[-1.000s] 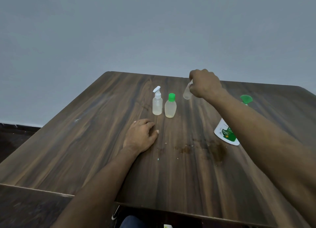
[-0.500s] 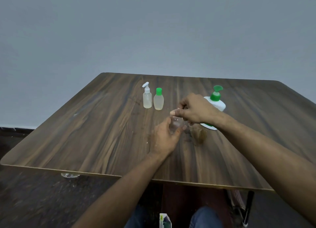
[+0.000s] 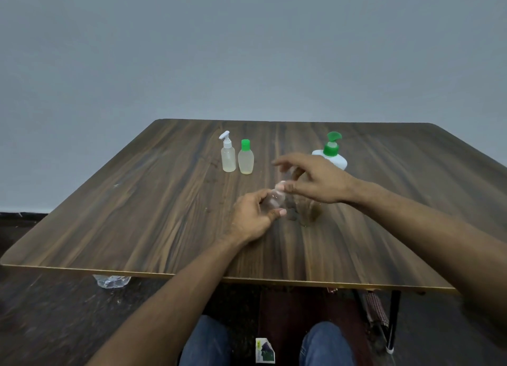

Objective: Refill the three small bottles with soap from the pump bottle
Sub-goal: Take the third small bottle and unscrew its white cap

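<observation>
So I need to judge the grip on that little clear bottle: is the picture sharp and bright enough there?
Head view: dim, flat light with no glare; the right hand is motion-blurred, so its fingertips at the small clear plastic bottle smear; the left hand is sharper and closed around that bottle; the wide lens bows the brown wooden table edges; the cap area is too blurred to read.
</observation>
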`<state>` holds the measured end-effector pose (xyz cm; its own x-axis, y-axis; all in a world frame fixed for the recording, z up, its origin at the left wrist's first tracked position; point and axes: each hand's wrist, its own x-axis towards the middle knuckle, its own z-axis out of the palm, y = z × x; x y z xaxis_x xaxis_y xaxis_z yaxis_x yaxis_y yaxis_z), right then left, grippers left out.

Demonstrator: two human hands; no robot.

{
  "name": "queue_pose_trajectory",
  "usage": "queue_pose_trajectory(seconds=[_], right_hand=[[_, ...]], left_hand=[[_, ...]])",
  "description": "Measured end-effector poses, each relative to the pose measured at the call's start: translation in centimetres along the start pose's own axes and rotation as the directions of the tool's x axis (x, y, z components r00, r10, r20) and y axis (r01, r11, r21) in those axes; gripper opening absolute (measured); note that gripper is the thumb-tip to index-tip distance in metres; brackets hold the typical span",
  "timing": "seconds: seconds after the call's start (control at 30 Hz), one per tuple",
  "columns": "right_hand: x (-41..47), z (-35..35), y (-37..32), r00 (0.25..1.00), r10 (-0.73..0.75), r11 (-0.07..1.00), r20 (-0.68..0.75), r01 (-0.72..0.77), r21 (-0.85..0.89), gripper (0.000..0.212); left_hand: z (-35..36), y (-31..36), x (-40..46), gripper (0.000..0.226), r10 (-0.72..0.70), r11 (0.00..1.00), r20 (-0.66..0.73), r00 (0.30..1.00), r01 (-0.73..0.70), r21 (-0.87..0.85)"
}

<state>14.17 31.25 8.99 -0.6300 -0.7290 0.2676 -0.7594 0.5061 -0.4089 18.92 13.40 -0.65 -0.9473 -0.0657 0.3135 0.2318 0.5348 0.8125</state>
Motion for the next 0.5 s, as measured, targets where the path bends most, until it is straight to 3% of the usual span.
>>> queue_pose_trajectory(seconds=[0.1,0.17,0.3,0.4,0.5], right_hand=[[0.33,0.30,0.21,0.986,0.152,0.974,-0.062,-0.160,-0.163,0.051],[0.23,0.64,0.25,0.990,0.133,0.977,-0.055,-0.140,-0.161,0.052],[-0.25,0.16,0.55,0.992,0.053,0.996,0.116,-0.044,-0.076,0.018],[-0.40,0.28,0.55,0.995,0.087,0.996,0.052,-0.086,-0.015,0.039],[-0.09,0.77,0.60,0.978,0.198,0.973,-0.070,-0.205,-0.108,0.048]], left_hand=[[0.24,0.22,-0.19,0.039,0.001,1.000,0.028,1.000,-0.001,-0.008],[0.33,0.25,-0.29,0.039,-0.002,1.000,0.039,0.999,0.003,-0.008],[0.50,0.06,-0.41,0.035,-0.028,1.000,0.018,0.999,0.027,0.003],[0.62,0.20,-0.46,0.038,-0.022,1.000,0.025,0.999,0.022,-0.014],[0.75,0.44,-0.39,0.039,-0.011,1.000,0.033,0.999,0.012,-0.015]])
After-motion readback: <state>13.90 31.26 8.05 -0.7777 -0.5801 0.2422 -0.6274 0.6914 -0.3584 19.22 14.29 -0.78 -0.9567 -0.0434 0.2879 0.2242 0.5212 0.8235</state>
